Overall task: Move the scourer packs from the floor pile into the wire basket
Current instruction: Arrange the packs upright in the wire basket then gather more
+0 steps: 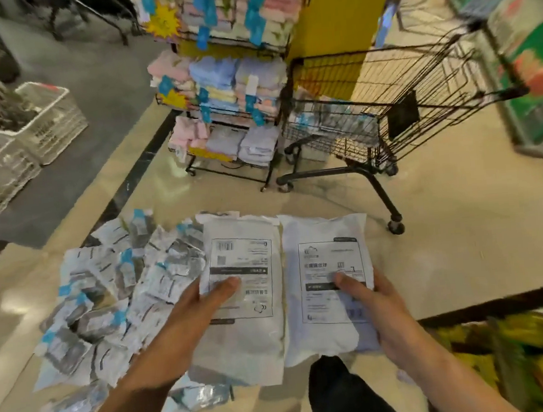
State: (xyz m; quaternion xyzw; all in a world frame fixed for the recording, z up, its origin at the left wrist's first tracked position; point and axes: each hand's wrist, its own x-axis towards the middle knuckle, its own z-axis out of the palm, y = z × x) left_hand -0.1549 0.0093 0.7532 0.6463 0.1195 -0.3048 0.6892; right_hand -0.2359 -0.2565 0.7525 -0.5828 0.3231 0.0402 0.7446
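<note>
We have both bare forearms stretched forward and down, side by side. Our left hand (192,314) comes in from the lower left, thumb on top and pointing forward, the other fingers hidden beneath a white pack (248,336) that it pinches. Our right hand (376,311) mirrors it from the lower right, thumb pressed on top of a second white pack (323,286), fingers curled underneath. The two hands sit level, near each other but not touching.
</note>
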